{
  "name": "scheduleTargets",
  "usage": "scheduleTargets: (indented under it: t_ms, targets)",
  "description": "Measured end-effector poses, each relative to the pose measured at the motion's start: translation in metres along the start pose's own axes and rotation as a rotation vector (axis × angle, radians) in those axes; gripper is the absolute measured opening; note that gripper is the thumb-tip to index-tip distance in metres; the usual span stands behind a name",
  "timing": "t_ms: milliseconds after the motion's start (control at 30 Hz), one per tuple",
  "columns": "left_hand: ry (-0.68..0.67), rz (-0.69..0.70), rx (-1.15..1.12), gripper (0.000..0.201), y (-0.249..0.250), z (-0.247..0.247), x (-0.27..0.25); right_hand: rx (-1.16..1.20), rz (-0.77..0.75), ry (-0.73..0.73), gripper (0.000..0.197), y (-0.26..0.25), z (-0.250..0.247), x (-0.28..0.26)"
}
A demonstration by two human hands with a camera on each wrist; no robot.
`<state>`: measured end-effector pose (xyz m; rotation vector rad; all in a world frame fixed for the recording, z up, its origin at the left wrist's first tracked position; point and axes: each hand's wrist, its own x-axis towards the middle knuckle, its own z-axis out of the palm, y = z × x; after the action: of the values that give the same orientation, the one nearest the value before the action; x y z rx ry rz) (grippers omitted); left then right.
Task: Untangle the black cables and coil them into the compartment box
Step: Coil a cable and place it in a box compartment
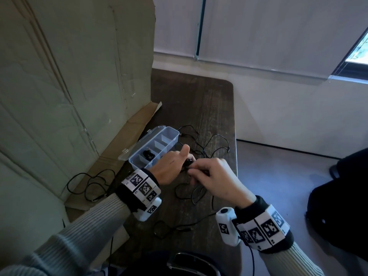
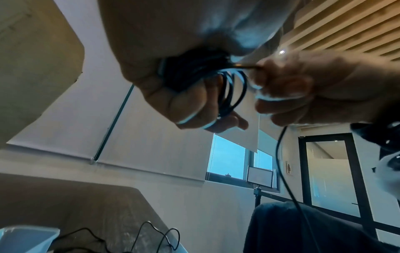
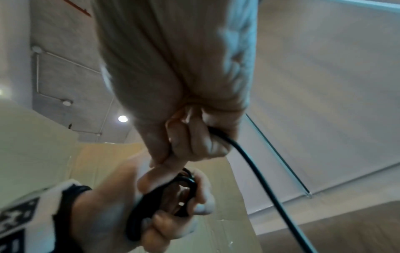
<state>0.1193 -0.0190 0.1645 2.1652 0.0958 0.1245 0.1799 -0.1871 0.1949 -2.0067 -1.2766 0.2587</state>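
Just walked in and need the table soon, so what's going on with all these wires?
A person is winding a black cable into a coil. The left hand holds the coil; the right hand pinches the loose cable end and feeds it on. The clear compartment box sits open on the table, with one coiled cable already inside. More loose cables lie around on the table.

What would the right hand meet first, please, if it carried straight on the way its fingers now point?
Most likely the cable coil gripped in the left hand: the right hand points leftward at it, pinching the strand leading into it. Their fingers look nearly touching, though depth is unclear.
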Motion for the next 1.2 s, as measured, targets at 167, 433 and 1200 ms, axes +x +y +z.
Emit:
scheduleTargets:
  t_ms: [167,433,1200]
  targets:
    - [-0.236,0.045,-0.005,0.045,0.009,-0.003,-0.008,0.228,0.153,0.354,0.019,0.013,0.002,0.005]
    - [-0.227,-0.032,-0.303,0.03,0.018,-0.011,-0.016,0.719,0.25,0.287,0.009,0.032,0.006,0.005]
    - [0.439,-0.095,-0.553,0.022,0.001,0.0,0.007,0.043,0.037,-0.449,0.029,-0.016,0.016,-0.006]
